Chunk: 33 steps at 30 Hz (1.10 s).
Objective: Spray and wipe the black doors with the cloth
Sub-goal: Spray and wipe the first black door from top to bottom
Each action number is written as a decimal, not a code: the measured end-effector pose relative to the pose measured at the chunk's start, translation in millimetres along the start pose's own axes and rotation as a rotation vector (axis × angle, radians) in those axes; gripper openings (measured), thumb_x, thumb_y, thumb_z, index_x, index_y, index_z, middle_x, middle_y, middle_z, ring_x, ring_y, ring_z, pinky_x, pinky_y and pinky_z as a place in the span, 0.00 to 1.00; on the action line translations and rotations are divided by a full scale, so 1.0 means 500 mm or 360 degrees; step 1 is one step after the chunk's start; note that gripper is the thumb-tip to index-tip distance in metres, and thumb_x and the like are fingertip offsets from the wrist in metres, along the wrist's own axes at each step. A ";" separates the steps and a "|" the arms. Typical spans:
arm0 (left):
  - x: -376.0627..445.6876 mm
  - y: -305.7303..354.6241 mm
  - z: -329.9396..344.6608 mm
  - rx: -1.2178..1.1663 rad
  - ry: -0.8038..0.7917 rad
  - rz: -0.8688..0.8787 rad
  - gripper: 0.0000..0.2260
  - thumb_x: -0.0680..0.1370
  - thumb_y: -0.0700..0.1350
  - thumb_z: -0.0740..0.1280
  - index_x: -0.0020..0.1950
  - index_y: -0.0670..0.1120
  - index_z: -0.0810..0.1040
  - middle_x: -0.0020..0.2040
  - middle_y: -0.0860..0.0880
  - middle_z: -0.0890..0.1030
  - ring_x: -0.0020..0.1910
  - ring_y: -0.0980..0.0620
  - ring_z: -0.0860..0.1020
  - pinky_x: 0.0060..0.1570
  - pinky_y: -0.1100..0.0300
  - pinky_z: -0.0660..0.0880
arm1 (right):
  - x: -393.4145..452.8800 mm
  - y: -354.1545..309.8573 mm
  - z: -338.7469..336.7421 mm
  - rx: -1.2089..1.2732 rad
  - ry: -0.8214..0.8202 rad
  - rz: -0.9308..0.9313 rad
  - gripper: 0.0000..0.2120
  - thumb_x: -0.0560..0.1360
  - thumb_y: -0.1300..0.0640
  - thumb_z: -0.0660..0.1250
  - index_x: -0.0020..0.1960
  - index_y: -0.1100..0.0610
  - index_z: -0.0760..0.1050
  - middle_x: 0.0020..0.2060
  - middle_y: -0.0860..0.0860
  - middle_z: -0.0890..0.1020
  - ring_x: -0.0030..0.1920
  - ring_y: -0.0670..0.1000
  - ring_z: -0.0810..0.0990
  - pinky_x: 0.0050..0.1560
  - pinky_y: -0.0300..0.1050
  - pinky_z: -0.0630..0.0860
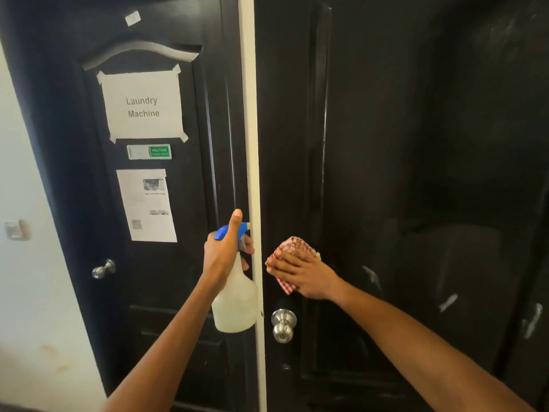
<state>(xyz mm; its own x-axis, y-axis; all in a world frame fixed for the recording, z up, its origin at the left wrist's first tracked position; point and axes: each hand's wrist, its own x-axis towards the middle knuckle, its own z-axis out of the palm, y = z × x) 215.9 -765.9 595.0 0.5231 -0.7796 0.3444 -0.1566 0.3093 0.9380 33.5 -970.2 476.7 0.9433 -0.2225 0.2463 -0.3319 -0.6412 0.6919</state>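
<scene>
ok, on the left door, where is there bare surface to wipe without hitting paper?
Bare: the left door below the printed notice and right of its knob; also the strip right of the Laundry Machine sign. Crowded: the upper centre panel, sign, green welcome plate and notice stacked.

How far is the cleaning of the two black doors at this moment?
In hand: the right hand presses the checked cloth flat on the right door, above its knob. The left hand grips the spray bottle. Left: pale smears lower on that door. The left door shows no sign of wiping.
</scene>
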 end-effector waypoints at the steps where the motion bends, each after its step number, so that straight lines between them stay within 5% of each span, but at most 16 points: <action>1: -0.001 0.000 -0.001 0.0012 0.0009 0.0000 0.20 0.80 0.62 0.61 0.47 0.47 0.80 0.34 0.49 0.81 0.32 0.52 0.81 0.30 0.60 0.79 | -0.002 -0.003 0.002 0.0003 -0.0020 -0.0019 0.42 0.79 0.55 0.63 0.84 0.49 0.39 0.82 0.49 0.38 0.81 0.53 0.33 0.78 0.57 0.28; 4: 0.000 0.004 -0.001 0.0012 0.0029 0.0027 0.19 0.80 0.62 0.61 0.47 0.47 0.80 0.36 0.48 0.81 0.32 0.53 0.81 0.30 0.61 0.78 | 0.022 0.026 -0.037 0.0004 0.0021 0.0012 0.43 0.79 0.58 0.63 0.83 0.48 0.38 0.83 0.50 0.39 0.81 0.55 0.35 0.80 0.61 0.36; 8: 0.005 0.024 0.000 -0.0028 0.0041 0.0089 0.19 0.80 0.60 0.62 0.45 0.46 0.80 0.32 0.50 0.81 0.30 0.54 0.81 0.27 0.61 0.78 | 0.109 0.123 -0.166 0.0062 0.0362 0.0508 0.41 0.81 0.57 0.60 0.83 0.52 0.36 0.83 0.55 0.41 0.82 0.61 0.41 0.79 0.68 0.49; 15: 0.008 0.005 -0.005 -0.0030 0.0055 0.0065 0.25 0.74 0.66 0.61 0.49 0.44 0.82 0.35 0.47 0.82 0.32 0.52 0.81 0.28 0.62 0.78 | 0.256 0.258 -0.330 0.0264 0.0902 0.1232 0.38 0.81 0.49 0.62 0.84 0.57 0.48 0.83 0.56 0.51 0.82 0.60 0.48 0.80 0.63 0.42; 19: -0.003 -0.023 -0.014 0.0004 0.0064 0.0015 0.25 0.76 0.64 0.61 0.48 0.43 0.82 0.35 0.45 0.81 0.30 0.53 0.80 0.27 0.62 0.77 | 0.231 0.138 -0.207 0.0181 0.0768 0.0773 0.39 0.81 0.52 0.62 0.84 0.56 0.44 0.83 0.56 0.45 0.82 0.59 0.43 0.78 0.61 0.31; 26: -0.016 -0.069 -0.038 0.0040 0.0099 -0.0067 0.25 0.77 0.64 0.61 0.52 0.44 0.83 0.36 0.47 0.82 0.31 0.52 0.81 0.28 0.63 0.77 | 0.036 -0.119 0.068 0.0189 -0.0064 -0.0077 0.44 0.77 0.54 0.67 0.84 0.52 0.43 0.83 0.51 0.42 0.82 0.54 0.37 0.77 0.55 0.27; 29: -0.028 -0.076 -0.041 0.0081 0.0062 -0.0068 0.27 0.75 0.66 0.60 0.52 0.44 0.83 0.35 0.47 0.82 0.31 0.52 0.81 0.28 0.63 0.77 | 0.008 -0.133 0.090 0.0146 -0.0181 -0.0180 0.44 0.77 0.52 0.68 0.84 0.51 0.45 0.83 0.50 0.44 0.81 0.53 0.39 0.75 0.51 0.22; 33: -0.039 -0.077 -0.034 0.0076 0.0039 -0.0074 0.27 0.75 0.65 0.60 0.50 0.43 0.83 0.36 0.46 0.82 0.31 0.52 0.81 0.28 0.63 0.78 | 0.018 -0.080 0.048 0.0159 0.0064 0.0033 0.43 0.78 0.59 0.64 0.84 0.50 0.41 0.83 0.51 0.43 0.82 0.54 0.39 0.77 0.56 0.28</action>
<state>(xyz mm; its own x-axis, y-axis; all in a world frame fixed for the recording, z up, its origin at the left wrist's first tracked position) 226.0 -753.6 551.6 0.5510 -0.7788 0.2998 -0.1709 0.2463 0.9540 55.5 -964.3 435.2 0.9347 -0.2079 0.2883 -0.3473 -0.7071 0.6160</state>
